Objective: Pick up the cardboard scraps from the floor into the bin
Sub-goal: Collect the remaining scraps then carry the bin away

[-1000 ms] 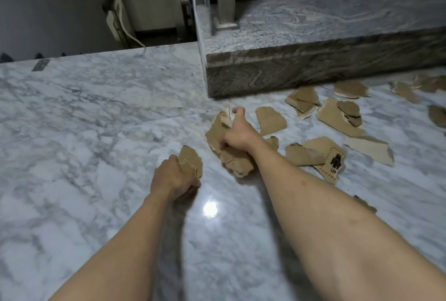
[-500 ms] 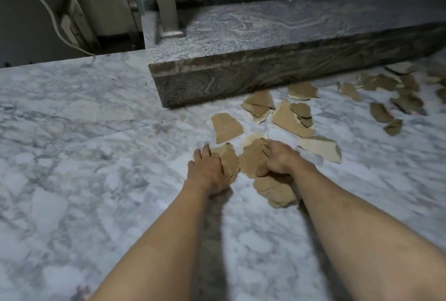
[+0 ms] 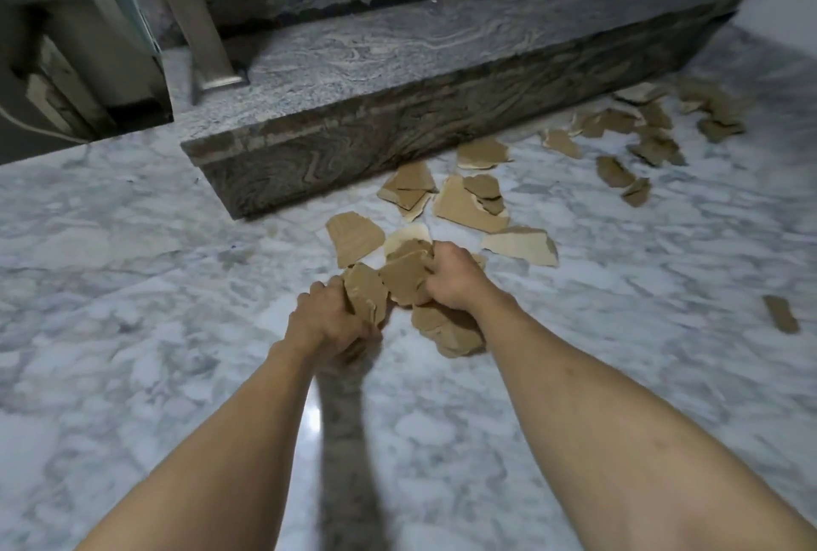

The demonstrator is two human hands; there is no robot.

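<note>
Head view. White-and-grey marble floor [image 3: 132, 329] fills the frame, with a dark veined stone step [image 3: 398, 135] beyond my hands and a metal post [image 3: 194, 20] standing on its far left end.

Grip state: my left hand [image 3: 325, 320] is curled around one cardboard scrap [image 3: 364, 298]; my right hand [image 3: 455, 276] is clenched on a bundle of scraps [image 3: 406, 274], some hanging below the fist at [image 3: 446, 329]. The two handfuls touch between my hands.

Task objects: loose scraps lie on the floor just beyond my grip, one flat piece [image 3: 356, 236] ahead of my left hand and a pale-edged piece [image 3: 521, 245] ahead and to the right of my right hand. A second cluster [image 3: 654, 130] lies well beyond and to the right, near the foot of the step. One single strip [image 3: 780, 314] lies far to the right of my grip.

Step in hand, as I judge it: gathering. Both hands are loaded; much cardboard is not yet collected. No bin is in view.

Next move calls for: either consolidating both handfuls into one hand to free the other, or carrying the load to the bin, wherever it stands.

Markings: no brand, label or legible writing shows on any scrap.
</note>
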